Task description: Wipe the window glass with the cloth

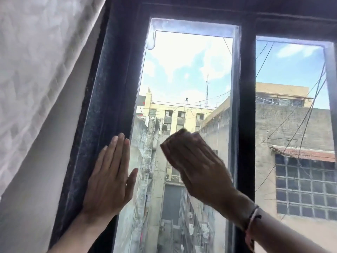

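The window glass (186,79) is a tall narrow pane in a dark frame (109,106), hazy along its edges and lower part. My right hand (197,165) lies flat on the middle of the pane and presses a light cloth (179,133) against it. Only a blurred strip of the cloth shows past my fingertips; the hand hides the remainder. My left hand (109,179) rests flat and empty on the frame's left upright, its thumb over the edge of the glass.
A white curtain (36,70) hangs at the left, close to the frame. A dark mullion (246,106) separates this pane from a second pane (288,70) on the right. Buildings and cables show outside.
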A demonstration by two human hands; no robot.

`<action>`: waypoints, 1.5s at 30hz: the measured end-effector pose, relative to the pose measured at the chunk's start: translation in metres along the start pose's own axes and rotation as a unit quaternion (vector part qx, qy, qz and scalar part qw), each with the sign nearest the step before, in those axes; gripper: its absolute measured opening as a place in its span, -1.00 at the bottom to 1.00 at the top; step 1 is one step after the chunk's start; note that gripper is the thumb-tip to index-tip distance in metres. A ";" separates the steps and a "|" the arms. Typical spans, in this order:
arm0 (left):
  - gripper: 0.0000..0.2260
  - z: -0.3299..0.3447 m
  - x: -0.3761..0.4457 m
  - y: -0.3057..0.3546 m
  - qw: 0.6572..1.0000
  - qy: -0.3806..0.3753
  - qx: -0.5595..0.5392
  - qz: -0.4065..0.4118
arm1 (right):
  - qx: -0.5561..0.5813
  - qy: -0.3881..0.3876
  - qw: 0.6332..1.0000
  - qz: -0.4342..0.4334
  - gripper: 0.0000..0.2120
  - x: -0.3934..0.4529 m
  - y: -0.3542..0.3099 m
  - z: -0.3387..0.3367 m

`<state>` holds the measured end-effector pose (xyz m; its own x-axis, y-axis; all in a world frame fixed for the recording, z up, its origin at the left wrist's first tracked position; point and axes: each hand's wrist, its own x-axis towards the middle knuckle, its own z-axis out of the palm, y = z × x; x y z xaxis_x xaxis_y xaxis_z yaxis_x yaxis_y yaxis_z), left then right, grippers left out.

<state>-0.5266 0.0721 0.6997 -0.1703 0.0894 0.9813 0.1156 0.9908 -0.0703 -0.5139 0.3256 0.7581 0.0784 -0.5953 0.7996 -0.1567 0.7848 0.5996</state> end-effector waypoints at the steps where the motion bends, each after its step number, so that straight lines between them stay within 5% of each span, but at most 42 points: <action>1: -0.34 -0.001 -0.001 0.000 1.000 -0.004 -0.004 -0.001 | -0.001 0.012 0.999 0.050 -0.44 0.005 0.016 -0.004; 4: -0.35 0.002 -0.003 0.000 1.000 -0.001 -0.008 0.002 | 0.018 0.080 0.964 0.255 -0.51 0.034 0.013 -0.003; 9: -0.35 0.004 -0.004 -0.005 1.000 -0.008 -0.005 0.007 | 0.074 -0.002 0.997 -0.029 -0.41 -0.007 -0.052 0.015; 11: -0.35 0.007 -0.006 -0.004 1.000 -0.007 -0.013 0.014 | 0.061 0.032 0.994 0.086 -0.44 -0.001 -0.006 0.004; 14: -0.35 0.008 -0.005 -0.004 1.000 -0.004 -0.015 0.010 | 0.017 0.121 0.931 0.344 -0.52 0.029 0.021 -0.001; 15: -0.35 0.008 -0.004 -0.004 1.000 -0.006 -0.012 0.010 | 0.000 0.117 0.938 0.327 -0.49 0.030 0.002 0.006; 17: -0.36 0.004 -0.003 -0.005 1.000 -0.010 -0.010 0.012 | 0.029 0.044 0.988 0.146 -0.41 -0.001 -0.051 0.022; 20: -0.36 0.004 -0.003 -0.005 1.000 -0.006 -0.005 0.015 | 0.015 -0.031 0.998 -0.043 -0.37 -0.051 -0.050 0.012; 24: -0.36 0.007 -0.004 -0.006 1.000 0.002 -0.011 0.014 | 0.004 0.067 0.973 0.222 -0.48 -0.013 0.009 0.002; 26: -0.36 0.007 -0.003 -0.007 1.000 0.002 -0.008 0.013 | 0.014 0.096 0.956 0.277 -0.49 0.009 -0.004 0.011; 31: -0.36 0.003 -0.005 -0.013 0.999 -0.027 -0.032 0.000 | 0.102 0.014 0.994 0.028 -0.39 -0.024 -0.062 0.015; 37: -0.22 -0.032 0.003 0.006 0.993 -0.065 -0.091 -0.028 | 0.203 -0.023 0.979 -0.013 -0.73 -0.070 -0.045 -0.040; 41: -0.28 -0.052 0.031 0.078 0.993 -0.024 -0.109 0.045 | 0.183 0.081 0.974 0.103 -0.62 -0.099 0.020 -0.078; 45: -0.34 -0.048 0.069 0.183 0.985 0.027 -0.142 0.091 | 0.184 0.145 0.924 0.302 -0.49 -0.134 0.137 -0.105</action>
<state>-0.4707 0.2547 0.7635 -0.0706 0.2506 0.9655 0.4092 0.8900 -0.2011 -0.4423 0.5303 0.7365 0.1187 0.0445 0.9919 -0.5777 0.8156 0.0325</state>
